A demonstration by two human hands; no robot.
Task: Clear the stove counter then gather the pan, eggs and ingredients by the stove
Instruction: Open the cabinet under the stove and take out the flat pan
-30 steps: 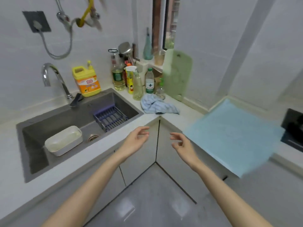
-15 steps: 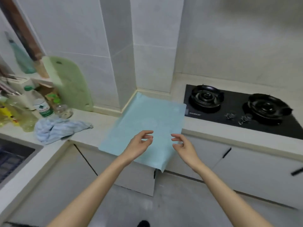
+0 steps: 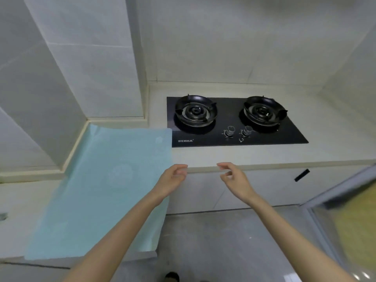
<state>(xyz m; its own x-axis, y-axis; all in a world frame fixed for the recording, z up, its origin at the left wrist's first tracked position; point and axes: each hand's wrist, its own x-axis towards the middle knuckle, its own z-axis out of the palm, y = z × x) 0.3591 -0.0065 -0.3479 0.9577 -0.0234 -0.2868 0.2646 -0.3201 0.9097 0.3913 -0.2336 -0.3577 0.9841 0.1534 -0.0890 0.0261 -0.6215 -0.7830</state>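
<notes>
Pale wall tiles (image 3: 223,37) fill the upper part of the frame, and a tiled column (image 3: 91,58) projects at the upper left. Right of centre are white cabinet doors (image 3: 274,186), one with a black handle (image 3: 302,175). The grey floor (image 3: 223,241) at the bottom is glossy. At the lower right stands a grey-framed glass panel (image 3: 345,220).

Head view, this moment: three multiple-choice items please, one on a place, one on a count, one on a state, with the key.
1. Where does the blue mat lie?
A. inside a sink
B. on the counter, left of the stove
C. on the floor

2. How many burners does the stove have?
A. one
B. two
C. four

3. What do the left hand and right hand hold?
A. a pan
B. a knob each
C. nothing

Key:
1 B, the mat covers the counter at the stove's left edge.
2 B, two black rings show side by side.
3 C, both hover at the counter's front edge, fingers loosely curled and empty.
</notes>
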